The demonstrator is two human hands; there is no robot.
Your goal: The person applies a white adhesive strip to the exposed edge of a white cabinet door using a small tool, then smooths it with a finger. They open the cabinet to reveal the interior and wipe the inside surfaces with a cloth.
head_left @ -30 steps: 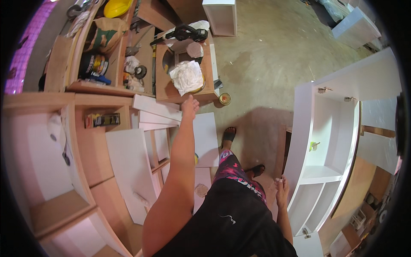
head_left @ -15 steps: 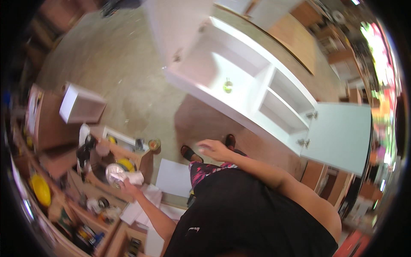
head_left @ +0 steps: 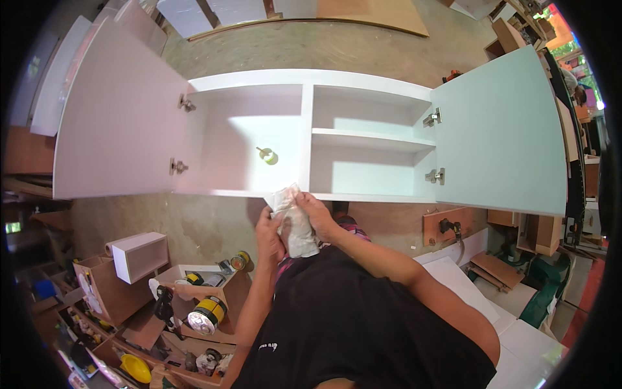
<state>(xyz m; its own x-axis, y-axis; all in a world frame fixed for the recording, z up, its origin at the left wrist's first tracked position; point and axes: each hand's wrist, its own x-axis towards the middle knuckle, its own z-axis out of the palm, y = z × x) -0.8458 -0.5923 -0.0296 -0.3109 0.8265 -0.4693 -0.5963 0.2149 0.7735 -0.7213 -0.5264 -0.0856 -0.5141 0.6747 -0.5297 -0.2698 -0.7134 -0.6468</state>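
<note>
A crumpled white cloth (head_left: 297, 227) is held between my two hands in front of the white cabinet (head_left: 253, 79). My left hand (head_left: 269, 235) grips its left side, and my right hand (head_left: 315, 212) has the upper right corner between thumb and fingers. The cabinet lies on its back with both doors swung out: a pale door (head_left: 120, 117) at left, a greenish-white door (head_left: 499, 129) at right. Inside the left compartment is a small yellow-green container (head_left: 267, 157) with a stick and white stuff in it. The right compartment is split by a shelf (head_left: 369, 139).
At lower left stand a yellow-and-black can (head_left: 207, 316), a smaller open can (head_left: 240, 260), a white box (head_left: 139, 256) and a yellow bowl-shaped thing (head_left: 135, 368). A power drill (head_left: 448, 227) rests at right near white panels (head_left: 460, 285). Boards (head_left: 369, 14) lie behind the cabinet.
My left hand has brought the white cloth from beside the cans to the cabinet's front edge. My right hand, formerly empty, now grips it too. The view has turned to face the cabinet.
</note>
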